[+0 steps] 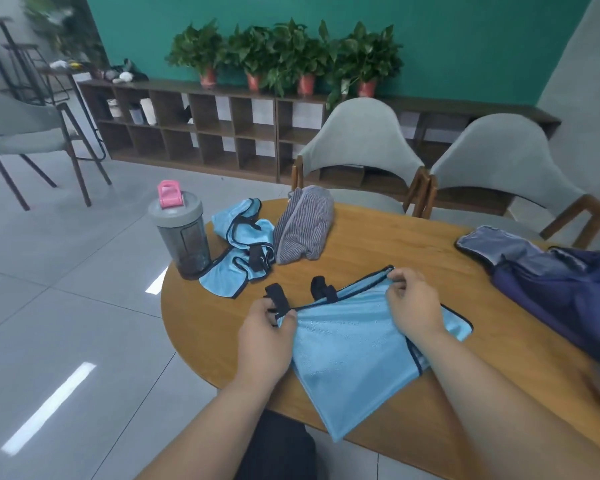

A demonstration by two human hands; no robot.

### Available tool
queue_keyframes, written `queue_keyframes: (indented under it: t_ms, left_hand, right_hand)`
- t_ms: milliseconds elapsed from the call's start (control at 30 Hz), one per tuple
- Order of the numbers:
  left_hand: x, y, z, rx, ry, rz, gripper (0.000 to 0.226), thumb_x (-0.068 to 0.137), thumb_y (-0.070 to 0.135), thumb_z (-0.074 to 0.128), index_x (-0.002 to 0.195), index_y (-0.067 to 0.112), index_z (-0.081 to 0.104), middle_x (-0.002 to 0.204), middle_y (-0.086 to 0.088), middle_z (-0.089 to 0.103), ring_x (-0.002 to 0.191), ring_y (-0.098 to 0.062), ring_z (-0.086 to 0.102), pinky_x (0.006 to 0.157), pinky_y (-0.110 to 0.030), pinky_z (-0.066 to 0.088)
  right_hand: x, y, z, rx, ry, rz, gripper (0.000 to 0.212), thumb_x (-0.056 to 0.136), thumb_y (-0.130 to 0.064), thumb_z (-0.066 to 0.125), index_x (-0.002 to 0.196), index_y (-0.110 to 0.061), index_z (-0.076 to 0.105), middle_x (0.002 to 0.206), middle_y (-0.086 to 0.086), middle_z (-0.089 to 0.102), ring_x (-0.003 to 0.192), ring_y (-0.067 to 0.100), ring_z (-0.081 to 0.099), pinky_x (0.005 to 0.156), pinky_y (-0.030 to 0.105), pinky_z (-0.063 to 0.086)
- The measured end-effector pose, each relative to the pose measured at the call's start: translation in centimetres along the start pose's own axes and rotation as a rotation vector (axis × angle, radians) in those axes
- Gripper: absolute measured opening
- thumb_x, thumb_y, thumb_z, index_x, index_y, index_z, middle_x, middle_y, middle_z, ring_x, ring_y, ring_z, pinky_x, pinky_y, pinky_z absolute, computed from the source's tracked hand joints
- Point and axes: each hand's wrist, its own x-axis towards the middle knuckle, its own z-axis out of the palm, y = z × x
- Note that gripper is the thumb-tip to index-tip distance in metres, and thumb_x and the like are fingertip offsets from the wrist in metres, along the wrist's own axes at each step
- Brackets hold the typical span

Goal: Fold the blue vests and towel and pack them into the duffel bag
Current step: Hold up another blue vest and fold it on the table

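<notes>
A light blue mesh vest [347, 348] with dark trim lies on the wooden table [413, 251], its lower corner hanging over the near edge. My left hand [267, 337] pinches its left corner by the black straps. My right hand [413, 303] pinches the top edge further right. A second blue vest [238, 251] lies crumpled at the table's far left. Beside it sits a striped grey rolled towel [303, 225]. The navy duffel bag [551, 285] lies open at the right edge, its flap turned back.
A grey shaker bottle [182, 233] with a pink cap stands at the table's left edge. Two grey chairs [361, 140] face the far side. Behind them are a low wooden shelf [201, 126] and potted plants.
</notes>
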Motion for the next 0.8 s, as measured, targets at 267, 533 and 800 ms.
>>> queue_keyframes:
  t_ms: [267, 533, 800]
  left_hand:
    - [3.7, 1.1, 4.3, -0.031, 0.010, 0.051, 0.027, 0.096, 0.029, 0.075, 0.093, 0.024, 0.049, 0.078, -0.005, 0.067, 0.067, -0.015, 0.060, 0.067, -0.029, 0.047]
    - [3.4, 0.8, 5.4, 0.086, 0.077, 0.237, 0.019, 0.103, 0.020, 0.064, 0.092, 0.027, 0.050, 0.077, 0.004, 0.064, 0.069, -0.013, 0.062, 0.063, -0.034, 0.050]
    - [2.6, 0.2, 5.7, 0.284, 0.042, 0.385, 0.015, 0.100, 0.024, 0.069, 0.114, 0.022, 0.069, 0.107, 0.006, 0.068, 0.096, -0.014, 0.064, 0.087, -0.032, 0.053]
  right_hand:
    - [-3.3, 3.5, -1.3, -0.281, 0.120, -0.110, 0.023, 0.101, -0.029, 0.061, 0.117, -0.016, 0.071, 0.114, 0.000, 0.052, 0.110, 0.022, 0.052, 0.095, 0.036, 0.049]
    - [-4.3, 4.5, -1.2, -0.468, 0.025, -0.162, 0.061, 0.104, -0.045, 0.021, 0.144, -0.022, 0.061, 0.149, -0.001, 0.057, 0.148, 0.026, 0.039, 0.124, 0.050, 0.027]
    - [-4.7, 3.1, -2.0, -0.557, -0.080, -0.059, 0.074, 0.097, -0.057, 0.002, 0.156, -0.038, 0.043, 0.168, -0.004, 0.032, 0.160, 0.023, 0.010, 0.130, 0.048, 0.006]
